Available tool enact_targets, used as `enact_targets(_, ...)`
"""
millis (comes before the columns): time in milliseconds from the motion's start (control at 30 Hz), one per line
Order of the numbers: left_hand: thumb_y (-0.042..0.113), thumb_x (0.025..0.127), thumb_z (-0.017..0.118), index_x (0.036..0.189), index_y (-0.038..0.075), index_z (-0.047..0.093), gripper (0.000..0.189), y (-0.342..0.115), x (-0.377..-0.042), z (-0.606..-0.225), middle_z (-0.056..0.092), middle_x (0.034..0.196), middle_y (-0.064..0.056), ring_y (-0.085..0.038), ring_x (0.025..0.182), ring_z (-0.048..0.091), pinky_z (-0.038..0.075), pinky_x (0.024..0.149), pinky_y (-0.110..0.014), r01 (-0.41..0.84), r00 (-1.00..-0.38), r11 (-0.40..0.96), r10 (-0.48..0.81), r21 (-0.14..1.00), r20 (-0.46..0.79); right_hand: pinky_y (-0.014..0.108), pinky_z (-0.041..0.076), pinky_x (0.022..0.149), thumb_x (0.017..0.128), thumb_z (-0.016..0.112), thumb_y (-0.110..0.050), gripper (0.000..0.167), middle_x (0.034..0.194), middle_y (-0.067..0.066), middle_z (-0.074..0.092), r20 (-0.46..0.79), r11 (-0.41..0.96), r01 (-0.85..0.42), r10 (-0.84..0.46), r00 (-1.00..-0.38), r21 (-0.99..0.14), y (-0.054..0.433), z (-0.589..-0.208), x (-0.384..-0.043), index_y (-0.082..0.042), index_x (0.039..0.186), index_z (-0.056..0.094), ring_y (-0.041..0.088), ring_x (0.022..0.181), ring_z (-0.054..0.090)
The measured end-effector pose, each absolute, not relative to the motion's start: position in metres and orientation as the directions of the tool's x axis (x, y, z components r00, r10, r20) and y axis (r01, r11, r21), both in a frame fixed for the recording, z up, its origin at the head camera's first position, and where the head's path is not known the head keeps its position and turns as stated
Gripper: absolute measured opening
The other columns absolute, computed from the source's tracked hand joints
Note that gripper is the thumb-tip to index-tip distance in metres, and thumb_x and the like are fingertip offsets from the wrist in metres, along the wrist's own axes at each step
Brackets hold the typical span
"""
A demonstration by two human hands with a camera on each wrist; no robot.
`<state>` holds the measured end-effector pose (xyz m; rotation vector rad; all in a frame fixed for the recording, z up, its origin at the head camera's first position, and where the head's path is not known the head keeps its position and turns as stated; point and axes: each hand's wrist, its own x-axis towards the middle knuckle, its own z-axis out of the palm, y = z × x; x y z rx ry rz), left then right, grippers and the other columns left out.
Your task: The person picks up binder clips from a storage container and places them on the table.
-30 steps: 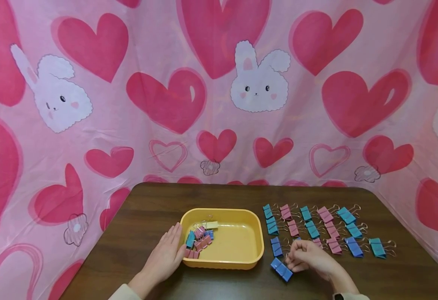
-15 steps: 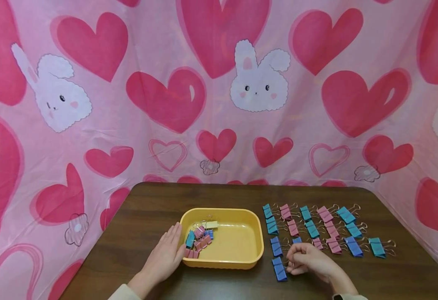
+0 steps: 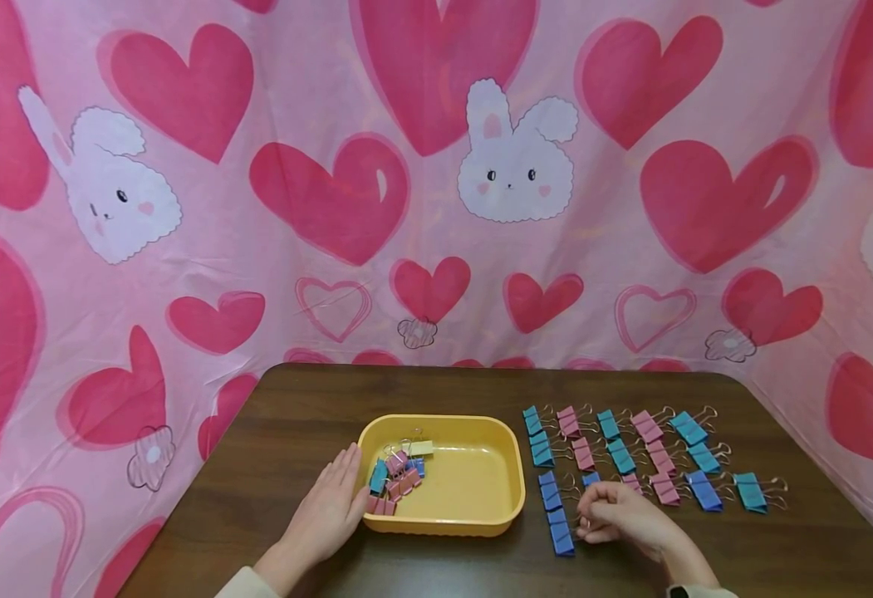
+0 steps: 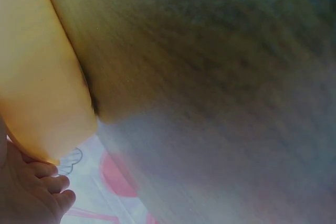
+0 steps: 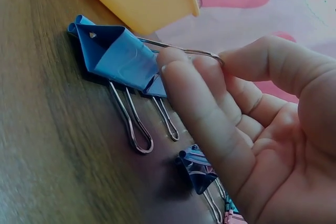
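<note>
The right hand (image 3: 626, 519) was found with its fingers curled, thumb and fingertips pinching one wire handle (image 5: 202, 52) of a blue clip (image 3: 561, 533). The clip lay on the table (image 3: 331, 390) just left of those fingertips, its other handle free.

Change noted: a second earlier this clip had slanted across the space left of the hand. It had since been swung round, and now lay end to end with a second blue clip (image 3: 551, 492), farther from the person and also left of the hand. Whether the two touched could not be confirmed. In this inspector's judgement the turn brought the clip into line with the leftmost column — the placing being nearly complete, though the hold had not been released.

Beyond the right hand stood rows of pink, teal and blue clips, handles pointing to the right; one further blue clip (image 3: 591, 479), just past the knuckles, was partly hidden.

The left hand (image 3: 327, 502) lay with fingers extended against the near-left wall of the yellow tray (image 3: 473, 486), gripping nothing — it appeared to steady the tray. Inside, just right of that hand, sat a small heap of unsorted clips (image 3: 404, 483), mostly pink.
</note>
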<state>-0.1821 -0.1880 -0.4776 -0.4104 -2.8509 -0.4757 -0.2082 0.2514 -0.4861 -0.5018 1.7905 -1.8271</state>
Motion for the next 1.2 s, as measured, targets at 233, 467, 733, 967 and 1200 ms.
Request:
enact_targets(233, 0.026, 0.093, 0.051, 0.138, -0.008, 0.033, 0.059, -0.188, -0.181, -0.477, 0.031, 0.144, -0.020, -0.033, 0.131, 0.029, 0.022, 0.106, -0.045, 0.307, -0.937, 0.906, 0.233, 0.293, 0.261, 0.031, 0.054, 0.065, 0.093, 0.048, -0.007, 0.030, 0.083, 0.009, 0.059, -0.133, 0.092, 0.098, -0.550, -0.824, -0.991, 0.255, -0.483, -0.208, 0.021, 0.099, 0.043, 0.019, 0.073, 0.062)
enact_targets(467, 0.026, 0.093, 0.051, 0.138, -0.007, 0.033, 0.059, -0.188, -0.181, -0.478, 0.031, 0.143, -0.020, -0.033, 0.131, 0.029, 0.023, 0.106, -0.046, 0.312, -0.932, 0.906, 0.235, 0.286, 0.275, 0.031, 0.054, 0.061, 0.093, 0.052, -0.014, 0.037, 0.081, 0.010, 0.058, -0.113, 0.153, 0.045, -0.475, -0.873, -0.987, 0.259, -0.466, -0.210, 0.020, 0.103, 0.041, 0.017, 0.070, 0.059)
enact_targets(733, 0.026, 0.093, 0.051, 0.139, -0.007, 0.033, 0.059, -0.189, -0.181, -0.477, 0.030, 0.144, -0.020, -0.033, 0.131, 0.028, 0.023, 0.106, -0.046, 0.300, -0.939, 0.907, 0.228, 0.295, 0.256, 0.033, 0.054, 0.064, 0.093, 0.054, -0.014, 0.023, 0.086, 0.013, 0.058, -0.052, 0.131, 0.002, -0.379, -0.924, -0.991, 0.249, -0.441, -0.215, 0.007, 0.101, 0.052, 0.018, 0.073, 0.060)
enact_targets(967, 0.027, 0.094, 0.050, 0.139, -0.006, 0.032, 0.059, -0.189, -0.181, -0.477, 0.030, 0.144, -0.019, -0.032, 0.132, 0.027, 0.022, 0.106, -0.046, 0.296, -0.943, 0.906, 0.228, 0.303, 0.241, 0.038, 0.055, 0.065, 0.092, 0.056, -0.016, 0.028, 0.088, 0.013, 0.057, 0.016, 0.164, -0.083, -0.372, -0.928, -0.983, 0.229, -0.424, -0.223, 0.007, 0.107, 0.051, 0.028, 0.076, 0.061)
enact_targets(1200, 0.028, 0.093, 0.050, 0.140, -0.006, 0.031, 0.060, -0.188, -0.181, -0.475, 0.029, 0.145, -0.019, -0.032, 0.132, 0.027, 0.021, 0.106, -0.046, 0.291, -0.946, 0.906, 0.223, 0.308, 0.236, 0.044, 0.054, 0.067, 0.091, 0.058, -0.017, 0.033, 0.088, 0.020, 0.056, 0.047, 0.165, -0.123, -0.404, -0.914, -0.979, 0.204, -0.406, -0.230, 0.008, 0.110, 0.050, 0.032, 0.074, 0.060)
